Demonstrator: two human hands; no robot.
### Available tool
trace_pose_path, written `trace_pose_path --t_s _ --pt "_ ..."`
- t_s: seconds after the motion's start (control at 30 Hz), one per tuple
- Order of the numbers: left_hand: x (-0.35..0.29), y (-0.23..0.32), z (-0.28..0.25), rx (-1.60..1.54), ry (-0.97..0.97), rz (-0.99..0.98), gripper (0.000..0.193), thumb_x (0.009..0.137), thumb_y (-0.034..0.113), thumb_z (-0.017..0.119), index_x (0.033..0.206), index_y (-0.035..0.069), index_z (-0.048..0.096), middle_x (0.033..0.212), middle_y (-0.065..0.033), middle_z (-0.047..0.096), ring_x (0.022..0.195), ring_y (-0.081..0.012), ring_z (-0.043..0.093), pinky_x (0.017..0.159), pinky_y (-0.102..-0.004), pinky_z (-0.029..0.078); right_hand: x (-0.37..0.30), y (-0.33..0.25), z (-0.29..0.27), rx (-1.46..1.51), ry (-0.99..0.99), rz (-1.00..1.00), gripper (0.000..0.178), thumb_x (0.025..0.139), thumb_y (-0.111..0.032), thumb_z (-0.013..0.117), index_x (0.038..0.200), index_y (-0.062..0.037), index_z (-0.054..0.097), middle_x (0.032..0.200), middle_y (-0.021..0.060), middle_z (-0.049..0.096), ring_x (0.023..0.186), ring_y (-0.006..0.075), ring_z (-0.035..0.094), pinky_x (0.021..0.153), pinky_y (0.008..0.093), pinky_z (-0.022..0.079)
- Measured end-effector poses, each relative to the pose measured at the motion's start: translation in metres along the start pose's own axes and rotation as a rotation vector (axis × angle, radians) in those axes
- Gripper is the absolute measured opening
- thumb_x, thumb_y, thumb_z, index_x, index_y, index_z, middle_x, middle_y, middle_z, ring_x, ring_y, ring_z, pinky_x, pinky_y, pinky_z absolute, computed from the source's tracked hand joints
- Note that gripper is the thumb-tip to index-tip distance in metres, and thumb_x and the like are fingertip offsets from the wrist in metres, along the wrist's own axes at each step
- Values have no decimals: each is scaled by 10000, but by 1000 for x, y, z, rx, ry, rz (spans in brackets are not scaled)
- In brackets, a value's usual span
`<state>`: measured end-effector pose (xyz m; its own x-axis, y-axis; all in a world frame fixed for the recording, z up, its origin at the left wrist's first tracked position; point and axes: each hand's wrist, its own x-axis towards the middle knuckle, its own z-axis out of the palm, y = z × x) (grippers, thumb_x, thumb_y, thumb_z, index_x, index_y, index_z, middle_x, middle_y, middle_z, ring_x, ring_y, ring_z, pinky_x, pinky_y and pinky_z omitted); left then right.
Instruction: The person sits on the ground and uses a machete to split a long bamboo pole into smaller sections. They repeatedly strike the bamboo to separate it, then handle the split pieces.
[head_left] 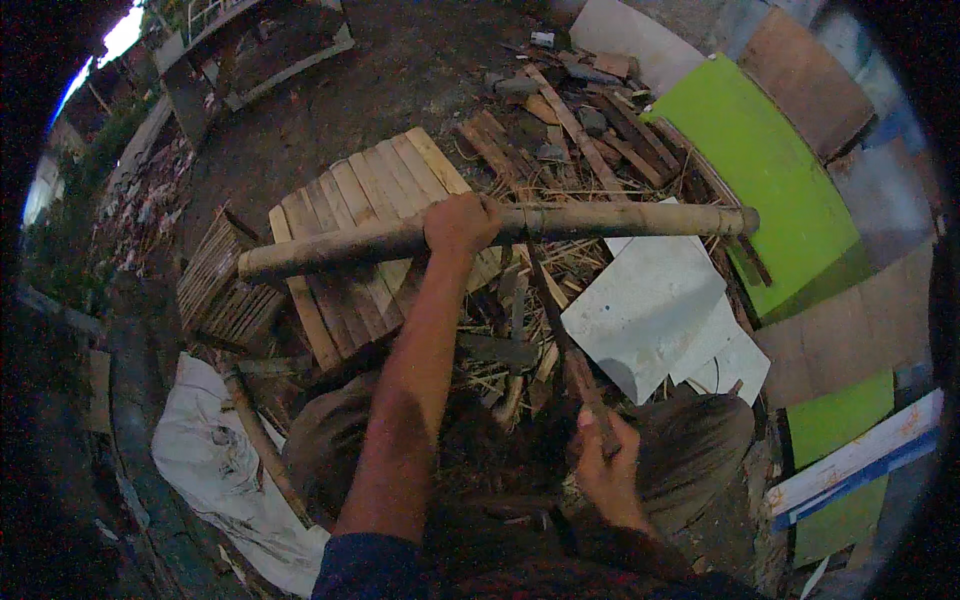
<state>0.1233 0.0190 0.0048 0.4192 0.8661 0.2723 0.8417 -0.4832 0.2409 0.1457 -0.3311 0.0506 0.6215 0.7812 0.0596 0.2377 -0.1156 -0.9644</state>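
Observation:
A thick bamboo pole (350, 243) lies crosswise in front of me, its left part over a slatted wooden panel (365, 190). My left hand (462, 222) is wrapped round the pole near its middle. Close to my right knee, my right hand (608, 462) grips a long, narrow, rusty-brown bladed tool (573, 365). The blade slants up and away to the pole's near side, just right of my left hand. Whether its tip touches the bamboo I cannot tell. Bamboo splinters and scraps (515, 385) litter the ground beneath.
White sheet pieces (650, 315) lie right of the tool. Farther right are a lime-green board (765, 190) and brown boards (810, 75). Wood scraps (600, 125) pile up beyond the pole. At left sit a slatted bundle (225, 285), a white sack (215, 440) and a thin pole (262, 440).

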Motion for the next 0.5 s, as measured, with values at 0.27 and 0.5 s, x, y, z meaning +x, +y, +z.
trace_pose_path --t_s 0.27,0.5 --pt "-7 -7 12 106 137 98 456 899 380 489 705 46 732 705 -179 693 674 -332 682 764 -471 517 169 96 94 90 -28 -109 314 1000 -301 558 1006 2 641 714 91 624 665 174 582 601 353 446" --pt "12 3 9 53 2 10 465 908 399 483 801 32 746 803 -185 721 735 -352 705 708 -469 543 155 145 120 178 145 -219 325 998 -319 565 829 -41 569 641 -25 492 567 81 439 528 285 352"
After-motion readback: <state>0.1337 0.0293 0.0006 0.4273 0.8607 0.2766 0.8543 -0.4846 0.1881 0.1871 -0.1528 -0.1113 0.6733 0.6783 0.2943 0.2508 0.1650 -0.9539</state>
